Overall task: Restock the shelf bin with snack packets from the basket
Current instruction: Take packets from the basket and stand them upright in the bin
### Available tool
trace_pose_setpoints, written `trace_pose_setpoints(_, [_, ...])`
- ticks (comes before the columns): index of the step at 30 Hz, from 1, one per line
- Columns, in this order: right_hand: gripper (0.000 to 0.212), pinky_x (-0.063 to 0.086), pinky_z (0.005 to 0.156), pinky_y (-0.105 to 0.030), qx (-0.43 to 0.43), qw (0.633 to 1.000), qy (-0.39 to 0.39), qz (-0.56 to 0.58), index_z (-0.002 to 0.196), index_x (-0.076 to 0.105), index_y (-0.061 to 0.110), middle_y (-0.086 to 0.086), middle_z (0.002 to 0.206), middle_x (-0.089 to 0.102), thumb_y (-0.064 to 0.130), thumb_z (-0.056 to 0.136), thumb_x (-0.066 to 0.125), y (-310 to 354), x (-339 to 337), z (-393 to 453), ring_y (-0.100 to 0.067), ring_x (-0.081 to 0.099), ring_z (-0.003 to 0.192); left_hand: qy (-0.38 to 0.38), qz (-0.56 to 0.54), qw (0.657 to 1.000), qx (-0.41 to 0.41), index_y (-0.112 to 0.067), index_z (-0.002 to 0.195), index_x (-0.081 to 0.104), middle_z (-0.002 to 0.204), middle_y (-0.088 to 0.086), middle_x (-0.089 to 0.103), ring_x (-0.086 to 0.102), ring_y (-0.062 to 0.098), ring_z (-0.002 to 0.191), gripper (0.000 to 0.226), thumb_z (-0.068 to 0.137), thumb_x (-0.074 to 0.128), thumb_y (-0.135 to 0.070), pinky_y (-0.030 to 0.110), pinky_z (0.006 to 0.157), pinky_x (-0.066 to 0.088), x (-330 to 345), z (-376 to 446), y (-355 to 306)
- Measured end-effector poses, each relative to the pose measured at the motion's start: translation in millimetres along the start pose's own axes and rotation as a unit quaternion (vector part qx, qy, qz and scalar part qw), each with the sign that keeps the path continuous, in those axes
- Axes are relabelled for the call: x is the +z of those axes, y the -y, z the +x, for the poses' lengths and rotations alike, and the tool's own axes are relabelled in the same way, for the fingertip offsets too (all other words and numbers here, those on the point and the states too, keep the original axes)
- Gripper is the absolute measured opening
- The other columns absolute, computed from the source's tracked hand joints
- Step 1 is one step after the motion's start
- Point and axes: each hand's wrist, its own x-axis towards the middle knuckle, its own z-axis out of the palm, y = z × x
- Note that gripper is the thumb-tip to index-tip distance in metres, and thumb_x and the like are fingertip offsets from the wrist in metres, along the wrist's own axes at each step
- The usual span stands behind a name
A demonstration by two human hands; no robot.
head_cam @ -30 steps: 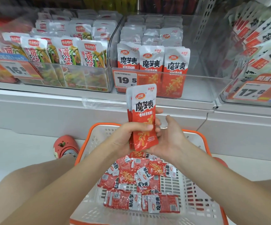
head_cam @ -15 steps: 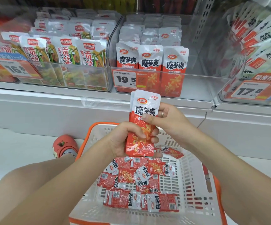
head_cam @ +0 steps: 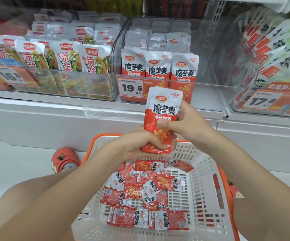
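From the head view, both hands hold a small upright stack of red-and-white snack packets point(head_cam: 159, 119) above the basket point(head_cam: 205, 171), in front of the shelf. The left hand point(head_cam: 139, 146) has its grip wrapped round the stack's lower end; the right hand point(head_cam: 184, 122) pinches its middle, thumb across the front. More packets point(head_cam: 146, 197) lie loose on the basket floor. On the shelf, the clear bin point(head_cam: 210, 94) holds rows of the same packets standing at its left side, behind a 19.5 price tag point(head_cam: 131, 87).

Bare forearms point(head_cam: 74, 193), bare knees, red clog point(head_cam: 64, 160) over grey sock, no sleeves visible
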Motion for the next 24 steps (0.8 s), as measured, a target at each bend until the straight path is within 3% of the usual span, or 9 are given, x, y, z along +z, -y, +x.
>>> trace_pose_setpoints(4, [0.048, 0.058, 0.076, -0.041, -0.045, 0.99, -0.116, 0.072, 0.114, 0.055, 0.013, -0.011, 0.103, 0.07, -0.008, 0.075, 0.072, 14.4, -18.9, 10.8, -0.022, 0.068, 0.088, -0.041, 0.107, 0.987, 0.116, -0.01, 0.116, 0.058, 0.11, 0.005, 0.07, 0.068, 0.018, 0.099, 0.041, 0.079, 0.071, 0.001, 0.037, 0.084, 0.057, -3.4, 6.3, -20.3])
trace_pose_setpoints(6, [0.045, 0.059, 0.074, -0.037, -0.095, 0.971, -0.205, 0.078, 0.108, 0.055, 0.016, -0.005, 0.098, 0.07, -0.009, 0.075, 0.071, 33.1, -45.3, 17.3, -0.015, 0.07, 0.084, -0.147, 0.24, 0.93, 0.238, -0.018, 0.112, 0.059, 0.11, -0.007, 0.065, 0.063, 0.01, 0.101, 0.035, 0.081, 0.072, -0.012, 0.031, 0.09, 0.051, -12.3, 11.3, -32.2])
trace_pose_setpoints(8, [0.044, 0.059, 0.074, -0.035, -0.145, 0.946, -0.287, 0.046, 0.105, 0.052, 0.022, -0.001, 0.102, 0.069, -0.005, 0.076, 0.072, 54.3, -75.8, 22.8, -0.014, 0.07, 0.09, -0.284, 0.392, 0.79, 0.376, -0.019, 0.107, 0.06, 0.108, -0.009, 0.061, 0.056, 0.01, 0.103, 0.026, 0.082, 0.067, -0.013, 0.025, 0.092, 0.042, -26.1, 17.2, -41.8])
trace_pose_setpoints(11, [0.048, 0.057, 0.077, -0.028, -0.191, 0.914, -0.354, -0.051, 0.108, 0.046, 0.026, 0.002, 0.107, 0.066, 0.002, 0.077, 0.073, 74.3, -113.0, 39.9, -0.007, 0.067, 0.094, -0.349, 0.562, 0.571, 0.485, -0.008, 0.114, 0.06, 0.111, 0.006, 0.062, 0.05, 0.025, 0.107, 0.038, 0.077, 0.06, -0.01, 0.033, 0.094, 0.036, -44.1, 33.0, -54.1])
trace_pose_setpoints(12, [0.05, 0.056, 0.08, -0.026, -0.188, 0.909, -0.361, -0.09, 0.109, 0.045, 0.027, 0.004, 0.109, 0.064, 0.004, 0.076, 0.075, 76.3, -120.3, 48.9, -0.005, 0.065, 0.096, -0.356, 0.593, 0.518, 0.502, -0.007, 0.115, 0.06, 0.111, 0.008, 0.062, 0.048, 0.026, 0.108, 0.039, 0.076, 0.06, -0.01, 0.035, 0.095, 0.034, -47.2, 38.6, -57.4])
trace_pose_setpoints(14, [0.049, 0.052, 0.082, -0.019, -0.166, 0.898, -0.372, -0.168, 0.113, 0.048, 0.023, 0.01, 0.11, 0.06, 0.009, 0.075, 0.077, 74.2, -128.4, 72.1, -0.003, 0.06, 0.097, -0.349, 0.625, 0.462, 0.523, -0.006, 0.114, 0.063, 0.109, 0.011, 0.063, 0.046, 0.027, 0.106, 0.037, 0.078, 0.063, -0.011, 0.038, 0.095, 0.033, -50.0, 48.5, -63.3])
trace_pose_setpoints(17, [0.053, 0.044, 0.072, -0.007, -0.119, 0.895, -0.376, -0.208, 0.125, 0.048, 0.01, 0.009, 0.107, 0.055, 0.009, 0.079, 0.075, 58.9, -134.5, 118.6, -0.005, 0.053, 0.097, -0.315, 0.624, 0.465, 0.543, -0.002, 0.108, 0.065, 0.099, 0.014, 0.062, 0.048, 0.029, 0.096, 0.03, 0.079, 0.067, -0.007, 0.038, 0.087, 0.039, -55.0, 57.6, -66.6])
trace_pose_setpoints(21, [0.052, 0.05, 0.091, -0.026, -0.053, 0.917, -0.37, -0.138, 0.123, 0.053, 0.004, -0.002, 0.114, 0.064, 0.01, 0.077, 0.077, 41.9, -159.7, 185.6, -0.012, 0.06, 0.099, -0.294, 0.616, 0.51, 0.524, -0.005, 0.106, 0.065, 0.097, 0.01, 0.059, 0.051, 0.029, 0.091, 0.026, 0.08, 0.069, -0.009, 0.04, 0.079, 0.042, -57.2, 58.7, -72.1])
trace_pose_setpoints(24, [0.042, 0.05, 0.095, -0.034, -0.027, 0.94, -0.323, -0.11, 0.121, 0.061, 0.0, -0.013, 0.12, 0.064, 0.004, 0.082, 0.072, 36.5, -176.5, 222.8, -0.022, 0.062, 0.109, -0.285, 0.608, 0.537, 0.511, -0.007, 0.104, 0.064, 0.097, 0.007, 0.058, 0.055, 0.029, 0.088, 0.024, 0.08, 0.068, -0.01, 0.041, 0.074, 0.043, -54.6, 57.2, -73.3])
